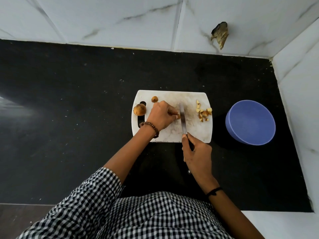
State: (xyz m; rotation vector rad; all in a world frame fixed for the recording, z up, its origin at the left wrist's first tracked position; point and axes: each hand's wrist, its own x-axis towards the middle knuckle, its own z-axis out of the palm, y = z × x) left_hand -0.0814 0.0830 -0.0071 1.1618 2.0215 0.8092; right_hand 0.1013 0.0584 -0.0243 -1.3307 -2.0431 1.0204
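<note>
Board [195,133] sits on the black table [69,121], right of centre, with its handle slot at the left end

Your left grip [161,116] lies over the board's middle. Its fingers curl down onto a potato piece [178,116] and pin it at the fingertips. Most of the piece is hidden under the fingers

Your right grip [196,152] is at the board's near edge, clenched round the handle of the knife [183,119], one finger laid forward along the top. The blade points far, edge down, just right of the held piece. You cannot tell whether it touches the piece

Diced potato [203,112] is heaped near the board's right edge, apart from the blade

Whole potato [139,109] lies at the board's left end, over the slot. Small potato [154,99] is just beyond it toward the far edge, close to your left knuckles

Blue bowl [232,130] stands on the table just right of the board, not touching it

Bead bracelet [150,125] is on your left wrist, black band [214,191] on your right. Checked shirt [138,213] fills the near edge of the view. White marbled tiles [120,19] rise behind the table's far edge
</note>
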